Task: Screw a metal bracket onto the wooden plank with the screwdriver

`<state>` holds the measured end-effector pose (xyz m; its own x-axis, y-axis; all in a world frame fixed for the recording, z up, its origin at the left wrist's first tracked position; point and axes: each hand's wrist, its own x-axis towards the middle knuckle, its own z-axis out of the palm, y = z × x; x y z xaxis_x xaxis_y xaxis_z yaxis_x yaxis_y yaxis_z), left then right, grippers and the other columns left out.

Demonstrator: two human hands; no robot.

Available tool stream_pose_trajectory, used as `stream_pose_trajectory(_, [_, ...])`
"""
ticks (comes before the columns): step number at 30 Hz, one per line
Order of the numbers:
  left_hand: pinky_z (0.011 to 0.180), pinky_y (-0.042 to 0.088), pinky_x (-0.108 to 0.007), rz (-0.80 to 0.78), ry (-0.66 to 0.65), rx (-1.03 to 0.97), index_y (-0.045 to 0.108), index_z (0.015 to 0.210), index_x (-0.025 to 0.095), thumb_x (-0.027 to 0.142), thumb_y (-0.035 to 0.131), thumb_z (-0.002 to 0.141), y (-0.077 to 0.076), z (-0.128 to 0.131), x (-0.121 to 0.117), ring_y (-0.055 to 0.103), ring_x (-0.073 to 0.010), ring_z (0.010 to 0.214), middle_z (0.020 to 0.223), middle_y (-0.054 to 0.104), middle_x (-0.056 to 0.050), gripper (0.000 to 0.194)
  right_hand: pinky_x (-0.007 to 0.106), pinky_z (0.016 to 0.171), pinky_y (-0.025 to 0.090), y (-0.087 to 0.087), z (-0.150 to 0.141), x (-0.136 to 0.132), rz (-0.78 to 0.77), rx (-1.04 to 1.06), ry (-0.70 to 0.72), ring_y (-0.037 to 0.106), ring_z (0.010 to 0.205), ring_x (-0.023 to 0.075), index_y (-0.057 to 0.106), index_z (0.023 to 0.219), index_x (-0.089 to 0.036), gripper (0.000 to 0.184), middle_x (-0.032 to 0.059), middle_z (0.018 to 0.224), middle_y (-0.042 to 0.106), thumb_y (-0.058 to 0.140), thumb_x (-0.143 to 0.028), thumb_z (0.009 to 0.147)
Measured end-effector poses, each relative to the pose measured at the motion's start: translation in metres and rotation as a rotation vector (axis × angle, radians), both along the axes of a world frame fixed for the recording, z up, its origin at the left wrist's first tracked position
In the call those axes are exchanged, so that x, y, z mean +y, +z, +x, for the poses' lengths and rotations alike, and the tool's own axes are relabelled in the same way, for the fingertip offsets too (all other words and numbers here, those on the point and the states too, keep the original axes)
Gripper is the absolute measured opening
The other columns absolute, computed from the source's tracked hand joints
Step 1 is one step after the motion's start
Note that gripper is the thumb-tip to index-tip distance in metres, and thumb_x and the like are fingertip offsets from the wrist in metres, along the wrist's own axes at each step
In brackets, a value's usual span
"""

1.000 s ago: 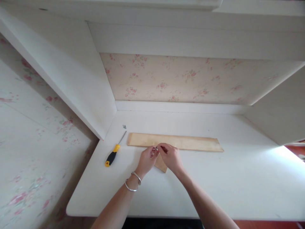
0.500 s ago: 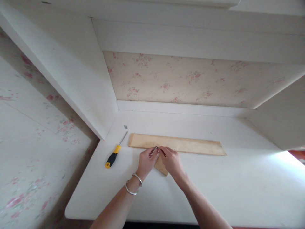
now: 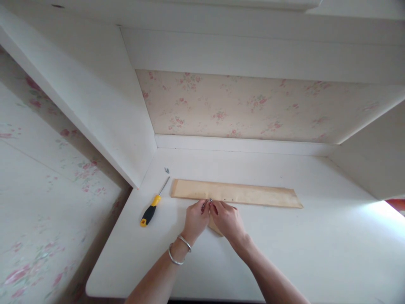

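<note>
Two hands (image 3: 196,217) (image 3: 228,217) pinch metal (image 3: 210,200) near two boards (image 3: 237,193) (image 3: 215,227) and one screwdriver (image 3: 152,208).

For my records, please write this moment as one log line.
left hand: holding metal piece; right hand: at it, grip unclear; long board: beyond hands; short board: partly hidden; screwdriver: left of hands

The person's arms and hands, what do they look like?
The left hand and right hand wear no gloves, and no sleeves show. Two thin, silvery bangles are on the left wrist; none shows on the right wrist.
</note>
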<state>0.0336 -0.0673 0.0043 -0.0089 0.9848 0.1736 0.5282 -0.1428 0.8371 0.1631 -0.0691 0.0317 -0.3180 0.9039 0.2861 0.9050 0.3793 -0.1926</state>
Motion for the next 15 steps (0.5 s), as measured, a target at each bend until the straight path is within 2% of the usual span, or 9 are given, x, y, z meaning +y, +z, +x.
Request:
stream_pose_trajectory(4, [0.056,0.042,-0.022,-0.025,0.042,0.000,0.063,0.077,0.019,0.042,0.043,0.090,0.003,-0.003,0.003,0.058,-0.0129,0.059,0.065,0.063,-0.002,0.033,0.025,0.051,0.031,0.011,-0.002,-0.005,-0.013,0.116,-0.078,0.057,0.056,0.0135,0.063,0.075,-0.022,0.021,0.0013,0.068,0.064,0.046,-0.022,0.088])
stream_pose_trajectory(8, [0.058,0.048,-0.022,-0.142,0.016,-0.346,0.065,0.084,0.017,0.047,0.045,0.087,0.003,-0.003,0.005,0.061,-0.0137,0.067,0.075,0.066,-0.004,0.036,0.023,0.060,0.040,0.023,0.003,0.005,-0.103,0.432,-0.075,0.060,0.063,0.0136,0.068,0.075,-0.023,0.025,0.0021,0.072,0.067,0.047,-0.029,0.088])
stream_pose_trajectory(11, [0.056,0.051,-0.023,-0.260,0.066,-0.566,0.067,0.085,0.015,0.051,0.048,0.083,0.003,-0.004,0.006,0.061,-0.0152,0.072,0.078,0.066,-0.004,0.041,0.024,0.064,0.044,0.021,0.007,0.029,-0.179,0.602,-0.087,0.063,0.070,0.0153,0.071,0.080,-0.024,0.026,0.0021,0.080,0.070,0.049,-0.034,0.086])
stream_pose_trajectory(15, [0.053,0.049,-0.021,-0.287,0.145,-0.621,0.068,0.085,0.014,0.052,0.050,0.081,0.008,-0.015,0.002,0.057,-0.0152,0.074,0.080,0.065,-0.005,0.042,0.023,0.064,0.046,0.016,-0.006,0.076,-0.297,0.517,-0.081,0.065,0.073,0.0153,0.072,0.086,-0.026,0.023,-0.0012,0.082,0.071,0.050,-0.030,0.084])
